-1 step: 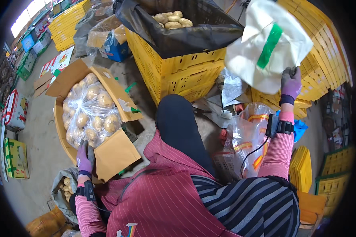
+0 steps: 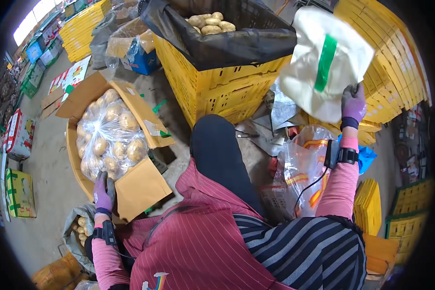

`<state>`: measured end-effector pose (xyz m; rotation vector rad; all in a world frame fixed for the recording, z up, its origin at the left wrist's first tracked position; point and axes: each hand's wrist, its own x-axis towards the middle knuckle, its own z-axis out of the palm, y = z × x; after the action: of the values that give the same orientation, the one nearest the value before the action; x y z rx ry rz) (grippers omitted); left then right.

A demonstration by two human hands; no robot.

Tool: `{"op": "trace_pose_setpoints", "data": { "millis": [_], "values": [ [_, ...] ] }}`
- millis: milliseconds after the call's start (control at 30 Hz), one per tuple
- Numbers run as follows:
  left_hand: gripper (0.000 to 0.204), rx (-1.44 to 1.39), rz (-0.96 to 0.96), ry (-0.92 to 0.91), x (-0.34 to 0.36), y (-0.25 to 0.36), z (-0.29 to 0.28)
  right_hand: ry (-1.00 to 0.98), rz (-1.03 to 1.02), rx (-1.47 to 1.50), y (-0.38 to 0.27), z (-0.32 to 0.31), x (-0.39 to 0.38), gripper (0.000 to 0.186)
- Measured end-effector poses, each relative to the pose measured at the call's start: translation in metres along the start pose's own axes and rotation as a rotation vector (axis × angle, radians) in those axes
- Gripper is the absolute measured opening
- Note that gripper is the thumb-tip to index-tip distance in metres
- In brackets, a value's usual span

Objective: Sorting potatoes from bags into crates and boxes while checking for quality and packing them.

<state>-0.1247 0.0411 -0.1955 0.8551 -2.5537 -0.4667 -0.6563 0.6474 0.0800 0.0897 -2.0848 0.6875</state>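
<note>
In a purple glove with dark grey fingers, my right hand (image 2: 354, 105) grips the lower right edge of a white sheet (image 2: 302, 63). A strip of green tape (image 2: 326, 63) runs across the sheet, which is raised on my right. On my left, an open cardboard box (image 2: 142, 186) holds a clear plastic bag of potatoes (image 2: 112, 133), gathered at its top. My left hand (image 2: 104, 191), gloved alike, rests at the box's near edge against the bag. Its fingers look stretched out, with the thumb a little apart.
Ahead, stacked yellow crates (image 2: 227, 92) carry a black liner (image 2: 217, 50) with loose potatoes (image 2: 210, 24) inside. Clear plastic bags (image 2: 302, 169) lie by my right forearm. More yellow crates (image 2: 386, 58) stand at the right. A grey sack of potatoes (image 2: 84, 222) is near my left forearm.
The white sheet has shifted slightly downward and turned a little, with my right hand moving slightly down and left. My left hand and the box stay put.
</note>
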Motion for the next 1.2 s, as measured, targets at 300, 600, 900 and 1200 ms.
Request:
{"op": "trace_pose_setpoints", "data": {
  "millis": [300,600,900,1200],
  "values": [
    [0.044,0.063,-0.129,-0.067,0.0,0.034,-0.014,-0.682,0.044,-0.714,0.117,0.11,0.0,0.042],
    [0.048,0.125,-0.214,-0.042,-0.003,0.05,-0.027,-1.232,-0.144,-0.848,0.184,0.22,-0.049,0.041],
    [0.037,-0.097,-0.215,0.11,0.072,0.04,-0.056,-0.845,0.008,0.353,0.104,0.159,-0.113,0.047],
    [0.062,0.219,-0.166,0.085,0.198,-0.019,-0.025,-1.343,-0.28,0.059,0.018,0.128,-0.29,0.041]
  ]
}}
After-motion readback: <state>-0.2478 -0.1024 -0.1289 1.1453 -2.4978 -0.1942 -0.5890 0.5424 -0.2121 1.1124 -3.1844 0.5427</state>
